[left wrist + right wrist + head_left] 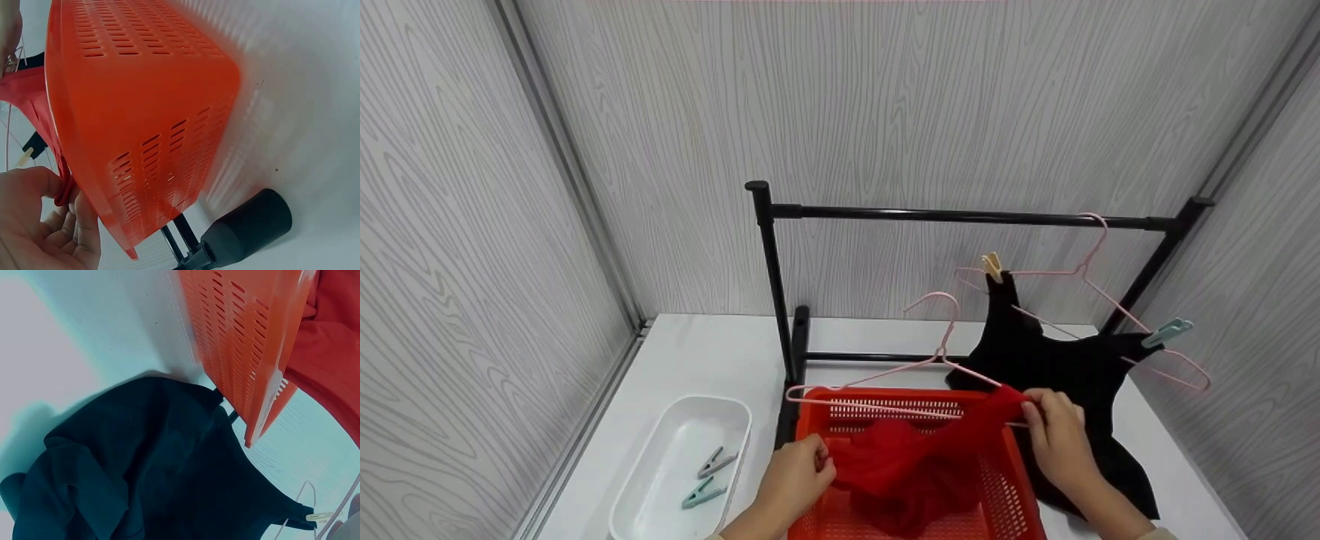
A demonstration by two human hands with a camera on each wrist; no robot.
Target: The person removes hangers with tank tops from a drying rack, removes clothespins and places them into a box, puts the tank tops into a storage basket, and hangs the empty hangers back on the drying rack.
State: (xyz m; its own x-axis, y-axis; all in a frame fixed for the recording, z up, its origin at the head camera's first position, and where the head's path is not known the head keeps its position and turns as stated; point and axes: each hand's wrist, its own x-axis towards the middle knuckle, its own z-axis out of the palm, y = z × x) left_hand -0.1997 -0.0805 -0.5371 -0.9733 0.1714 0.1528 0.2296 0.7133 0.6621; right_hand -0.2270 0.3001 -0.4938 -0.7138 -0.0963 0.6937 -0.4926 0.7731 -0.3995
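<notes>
Pinched by left hand (793, 471) and right hand (1059, 439): red garment (896, 463); step, I judged from afar, loading pink hanger (943, 352); next move called for covering its bare left end.

Left hand (795, 474): pinching, thumb (40, 180) against fingers (86, 225), the others curled
Right hand (1061, 437): thumb and fingers pinching, farther forward than the left
Forearms (1106, 506): both extended forward, angled inward

A small booth-like workspace around you, pale wood-grain panels (855, 112) ahead and to both your sides, grey strips (574, 165) along their corners, a white tabletop (705, 349) before you, a black clothes rack (975, 216) standing on it
</notes>
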